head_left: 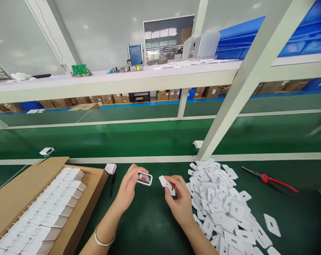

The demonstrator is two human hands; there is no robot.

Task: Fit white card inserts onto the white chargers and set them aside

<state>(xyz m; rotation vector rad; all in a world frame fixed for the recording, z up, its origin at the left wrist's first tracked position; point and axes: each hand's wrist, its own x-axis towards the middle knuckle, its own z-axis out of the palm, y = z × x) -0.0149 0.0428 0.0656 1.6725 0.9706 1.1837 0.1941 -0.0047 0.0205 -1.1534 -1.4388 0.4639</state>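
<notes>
White housing (pixel 147 183) is held in the air above the middle of the desk (pixel 144 226), its open face towards the camera and a small red part showing inside. From the head view, the left hand (pixel 127 189) has it clamped at its left end, thumb below and fingers along the top, so the opening is uncovered. The right hand (pixel 178 198) pinches a white plate (pixel 164 181) between thumb and fingertips, just apart from the housing; whether a second piece lies under it, I cannot tell. Good handling here probably means keeping the housing steady, fingertips off the inner parts, and holding the plate by its edges with its face squared to the opening.

Slotted plates lie in a pile (pixel 224 209) from the far edge down the desk's right half, with pliers (pixel 264 179) beyond. An open carton (pixel 89 209) of white units (pixel 60 202) sits towards the left edge.
</notes>
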